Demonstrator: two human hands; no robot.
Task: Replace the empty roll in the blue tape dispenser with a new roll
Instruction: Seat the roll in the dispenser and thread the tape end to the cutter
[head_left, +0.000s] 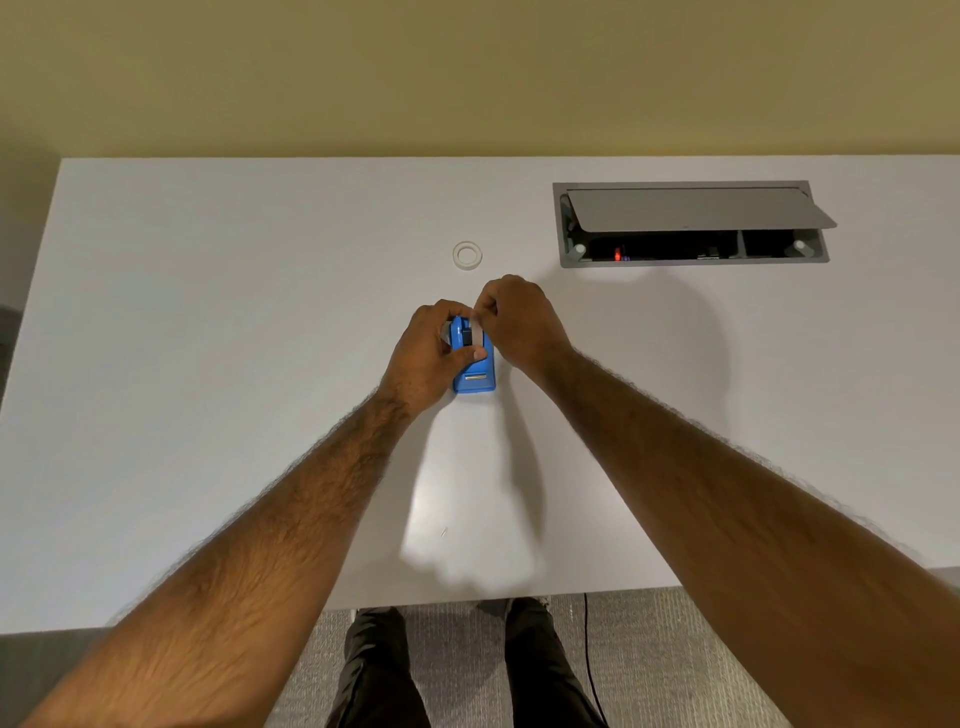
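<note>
The blue tape dispenser (474, 376) stands on the white table (260, 338) at the middle, its cutter end toward me. My left hand (428, 358) wraps around the dispenser's left side, thumb across its top. My right hand (519, 322) is at the far end, with thumb and fingers pinched on a thin pale strip or roll edge above the black hub (469, 336). A white ring-shaped roll (467, 255) lies flat on the table beyond the hands, apart from them. My hands hide most of the dispenser's body.
An open grey cable box (691, 223) is sunk into the table at the back right, lid tilted up. A yellow wall rises behind the table. My legs and a black cable show on the carpet below the table's front edge.
</note>
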